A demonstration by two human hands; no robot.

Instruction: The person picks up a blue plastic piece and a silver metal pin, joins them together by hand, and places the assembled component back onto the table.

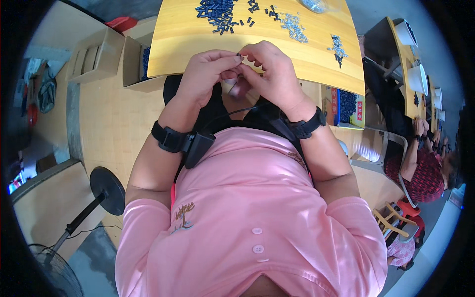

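Just over the front edge of the wooden table (188,54), my two hands meet fingertip to fingertip. Between them a small dark piece (239,55) shows, mostly covered by the fingers. My left hand (210,72) is closed in a pinch at it. From the other side my right hand (271,64) also pinches, its thumb and forefinger close to the same piece. Beyond the hands lies a heap of small black parts (216,14), with a few loose ones beside it. To its right are a pile of small clear or silvery pieces (294,27) and a smaller mixed pile (338,49).
A clear round container (314,5) stands at the table's far edge. Cardboard boxes (94,57) are at the left; a box of dark parts (349,105) sits below the table's right side. A fan (54,267) stands lower left. Other people (420,171) sit at tables on the right.
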